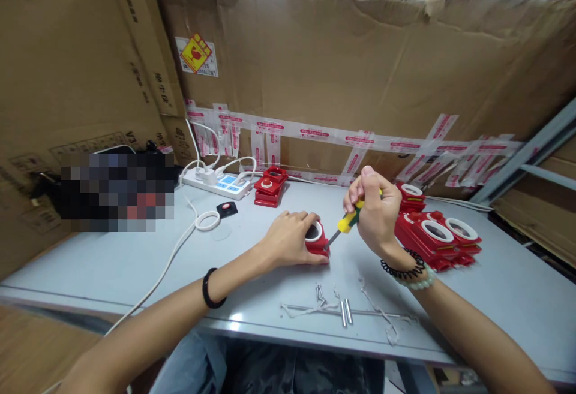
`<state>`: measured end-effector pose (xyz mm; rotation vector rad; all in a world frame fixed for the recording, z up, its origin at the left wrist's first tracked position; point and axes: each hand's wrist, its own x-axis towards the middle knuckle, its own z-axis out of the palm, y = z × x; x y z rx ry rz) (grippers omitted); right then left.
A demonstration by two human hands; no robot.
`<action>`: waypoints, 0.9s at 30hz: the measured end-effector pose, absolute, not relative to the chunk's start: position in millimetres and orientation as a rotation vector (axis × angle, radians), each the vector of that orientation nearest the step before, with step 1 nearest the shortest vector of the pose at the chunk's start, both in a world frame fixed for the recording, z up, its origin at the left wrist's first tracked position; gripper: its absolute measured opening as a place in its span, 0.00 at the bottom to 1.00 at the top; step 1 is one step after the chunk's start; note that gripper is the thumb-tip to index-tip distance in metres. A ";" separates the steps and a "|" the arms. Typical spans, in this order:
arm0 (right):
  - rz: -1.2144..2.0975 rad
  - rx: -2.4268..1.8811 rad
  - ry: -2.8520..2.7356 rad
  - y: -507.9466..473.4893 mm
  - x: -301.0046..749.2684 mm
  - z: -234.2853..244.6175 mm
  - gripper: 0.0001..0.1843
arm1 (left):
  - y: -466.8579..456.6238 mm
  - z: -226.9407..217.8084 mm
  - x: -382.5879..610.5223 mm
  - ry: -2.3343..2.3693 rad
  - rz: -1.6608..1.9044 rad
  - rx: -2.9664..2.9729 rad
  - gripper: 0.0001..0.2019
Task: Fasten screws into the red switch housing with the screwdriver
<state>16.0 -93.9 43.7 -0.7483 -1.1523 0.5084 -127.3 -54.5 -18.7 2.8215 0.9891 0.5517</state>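
Observation:
My left hand (290,239) rests on a red plastic part with a white ring (316,239), fingers curled over it and pressing it to the grey table (112,268). My right hand (373,211) is closed round a yellow-and-green screwdriver (348,221). The screwdriver slants down to the left, and its metal tip touches the right side of the red part.
Several more red parts with white rings (434,235) lie right of my right hand, and a small stack (270,187) sits further back. Screws and metal pins (344,310) lie near the front edge. A white power strip (216,181) with cables lies at the back left. Cardboard walls (360,64) surround the table.

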 end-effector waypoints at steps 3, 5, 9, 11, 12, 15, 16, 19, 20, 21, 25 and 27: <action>0.490 -0.758 -1.167 -96.7 14.7 44.4 0.21 | -55.2 -18.3 -126.5 0.993 0.547 2.833 0.36; 0.468 -0.768 -1.182 -99.6 12.7 45.0 0.22 | -55.7 -17.9 -125.9 1.002 0.546 2.840 0.36; 0.422 -0.776 -1.216 -106.5 7.5 45.2 0.22 | -56.5 -16.9 -124.9 1.017 0.538 2.848 0.34; 0.402 -0.781 -1.227 -108.9 5.6 44.5 0.21 | -57.0 -16.2 -124.7 1.012 0.535 2.851 0.34; 0.391 -0.788 -1.232 -109.4 5.1 44.1 0.21 | -57.2 -16.0 -124.5 1.007 0.534 2.851 0.34; 0.336 -0.869 -1.285 -109.1 5.4 43.8 0.20 | -57.4 -16.1 -123.4 1.003 0.524 2.857 0.34; 0.302 -0.923 -1.336 -108.8 5.9 44.3 0.19 | -57.2 -16.5 -122.8 1.009 0.518 2.861 0.34; 0.099 -1.127 -1.567 -109.7 7.5 48.7 0.15 | -56.0 -18.6 -120.8 1.024 0.506 2.877 0.33; -0.017 -1.213 -1.646 -110.8 7.9 51.0 0.15 | -55.5 -19.3 -120.3 1.023 0.501 2.881 0.33; -0.158 -1.309 -1.708 -112.4 8.3 53.7 0.15 | -54.9 -19.9 -120.0 1.022 0.495 2.884 0.33; -0.615 -1.674 -1.817 -118.2 12.7 68.0 0.18 | -53.8 -20.8 -120.2 1.003 0.465 2.903 0.34; -0.567 -1.723 -1.933 -118.7 18.1 77.3 0.15 | -53.8 -20.7 -120.5 0.988 0.468 2.914 0.35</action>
